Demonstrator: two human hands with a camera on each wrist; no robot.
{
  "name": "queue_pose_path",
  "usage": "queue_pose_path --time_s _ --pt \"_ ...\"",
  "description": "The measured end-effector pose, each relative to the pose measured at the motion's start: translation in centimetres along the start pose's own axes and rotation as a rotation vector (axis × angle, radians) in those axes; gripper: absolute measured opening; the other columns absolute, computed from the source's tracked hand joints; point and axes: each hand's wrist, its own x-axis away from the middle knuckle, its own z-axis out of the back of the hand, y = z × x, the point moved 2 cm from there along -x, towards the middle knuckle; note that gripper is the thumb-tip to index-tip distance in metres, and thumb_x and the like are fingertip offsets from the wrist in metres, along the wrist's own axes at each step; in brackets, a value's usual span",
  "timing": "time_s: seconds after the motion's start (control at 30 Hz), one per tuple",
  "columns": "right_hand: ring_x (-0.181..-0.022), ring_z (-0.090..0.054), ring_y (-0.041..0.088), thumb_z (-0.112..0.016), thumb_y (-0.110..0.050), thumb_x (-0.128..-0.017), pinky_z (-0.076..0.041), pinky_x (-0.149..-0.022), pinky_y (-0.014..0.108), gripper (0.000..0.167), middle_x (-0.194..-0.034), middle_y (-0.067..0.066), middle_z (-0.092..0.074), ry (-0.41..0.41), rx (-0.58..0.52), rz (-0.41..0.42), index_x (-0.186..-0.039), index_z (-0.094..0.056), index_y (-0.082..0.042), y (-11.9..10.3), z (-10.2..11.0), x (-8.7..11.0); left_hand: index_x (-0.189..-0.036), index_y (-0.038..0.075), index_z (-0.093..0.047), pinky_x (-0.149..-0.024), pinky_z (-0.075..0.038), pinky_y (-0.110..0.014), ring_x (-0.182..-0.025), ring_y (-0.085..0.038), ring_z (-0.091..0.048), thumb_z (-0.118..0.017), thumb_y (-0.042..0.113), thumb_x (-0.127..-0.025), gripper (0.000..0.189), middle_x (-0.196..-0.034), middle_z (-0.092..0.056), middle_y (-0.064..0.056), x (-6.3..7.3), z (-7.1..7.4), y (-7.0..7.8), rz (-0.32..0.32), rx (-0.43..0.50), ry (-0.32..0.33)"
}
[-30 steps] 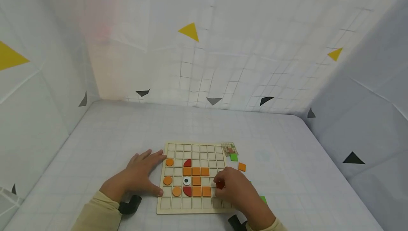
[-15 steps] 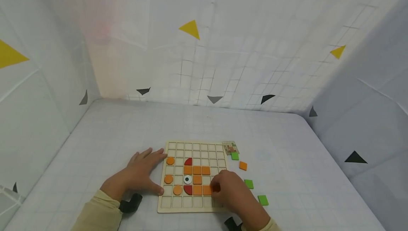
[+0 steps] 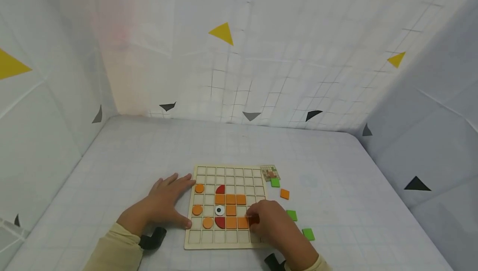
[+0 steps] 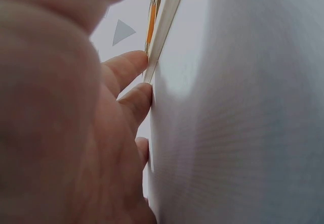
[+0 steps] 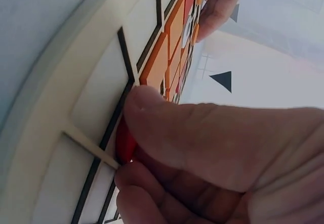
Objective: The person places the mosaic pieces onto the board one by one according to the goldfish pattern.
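Observation:
A pale wooden grid board (image 3: 194, 238) lies on the white table. My right hand (image 3: 275, 223) pinches a red tile (image 5: 124, 142) between thumb and fingers, in the cell just right of the bottom row's last orange square (image 3: 242, 223); its full outline is hidden by the fingers. My left hand (image 3: 161, 204) is spread flat, fingertips and thumb against the board's left edge. On the board sit orange squares (image 3: 230, 199), orange discs (image 3: 197, 210), two red quarter-round tiles (image 3: 220, 189) and a white disc with a black dot (image 3: 220, 210).
A small pattern card (image 3: 267, 172) lies at the board's top right corner, a green square (image 3: 275, 183) over its lower edge. Further right lie a loose orange square (image 3: 285, 194) and green squares (image 3: 308, 234). White sheeting (image 3: 179, 55) walls the table in.
My right hand has shifted a little left, bringing the red tile to the cell beside the orange square. Two green squares at the right have come into fuller view. The left hand stays put.

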Motion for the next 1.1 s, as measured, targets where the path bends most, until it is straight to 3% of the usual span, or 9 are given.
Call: queue_pose_path --time_s 0.2,0.33,0.5,0.67,0.93,1.1 --pt "-0.088 -0.062 0.013 -0.085 -0.014 -0.079 -0.056 -0.073 0.035 0.042 -0.099 -0.004 -0.07 0.042 -0.175 0.065 -0.119 -0.073 -0.016 1.7 2.1 0.6 -0.155 0.026 -0.042 -0.125 -0.003 -0.068 -0.157 -0.04 -0.013 -0.093 0.063 -0.054 0.119 -0.168 -0.03 0.001 -0.2 -0.1 -0.1 -0.008 0.01 -0.002" --pt "-0.093 -0.063 0.015 -0.085 -0.014 -0.08 -0.057 -0.074 0.035 0.048 -0.105 0.001 -0.07 0.145 -0.234 0.001 -0.125 -0.07 -0.015 3.1 4.2 0.8 -0.155 0.026 -0.042 -0.126 -0.004 -0.067 -0.157 -0.039 -0.013 -0.093 0.063 -0.053 0.119 -0.168 -0.03 0.001 -0.3 -0.3 -0.2 0.002 -0.002 0.0" --pt "-0.1 -0.066 0.018 -0.083 -0.018 -0.084 -0.06 -0.079 0.04 0.052 -0.116 0.006 -0.07 0.237 -0.211 -0.055 -0.132 -0.066 -0.013 4.8 6.4 0.6 -0.154 0.027 -0.043 -0.126 -0.003 -0.067 -0.157 -0.039 -0.013 -0.094 0.061 -0.053 0.118 -0.167 -0.031 0.001 -0.3 -0.2 0.0 0.016 -0.014 0.013" --pt "-0.107 -0.067 0.024 -0.08 -0.023 -0.087 -0.06 -0.077 0.041 0.054 -0.126 0.011 -0.067 0.237 -0.178 -0.099 -0.136 -0.062 -0.01 7.1 7.4 -0.3 -0.154 0.027 -0.043 -0.126 -0.003 -0.066 -0.157 -0.039 -0.013 -0.094 0.06 -0.053 0.118 -0.167 -0.031 0.001 -0.3 -0.1 0.1 0.019 -0.005 0.013" --pt "-0.106 -0.067 0.025 -0.081 -0.019 -0.083 -0.06 -0.081 0.044 0.051 -0.118 0.011 -0.069 0.169 -0.226 -0.144 -0.13 -0.066 -0.006 10.1 6.5 -2.2 -0.154 0.028 -0.044 -0.126 -0.003 -0.066 -0.157 -0.038 -0.013 -0.094 0.061 -0.052 0.119 -0.167 -0.031 0.004 -0.2 -0.3 -0.1 0.021 0.006 0.015" --pt "-0.105 -0.067 0.025 -0.084 -0.022 -0.081 -0.059 -0.083 0.046 0.051 -0.117 0.009 -0.069 0.174 -0.249 -0.154 -0.128 -0.068 -0.009 10.9 5.9 -3.4 -0.154 0.029 -0.044 -0.126 -0.003 -0.066 -0.157 -0.037 -0.014 -0.095 0.06 -0.052 0.118 -0.167 -0.031 0.005 -0.2 -0.4 0.0 0.029 0.005 0.018"
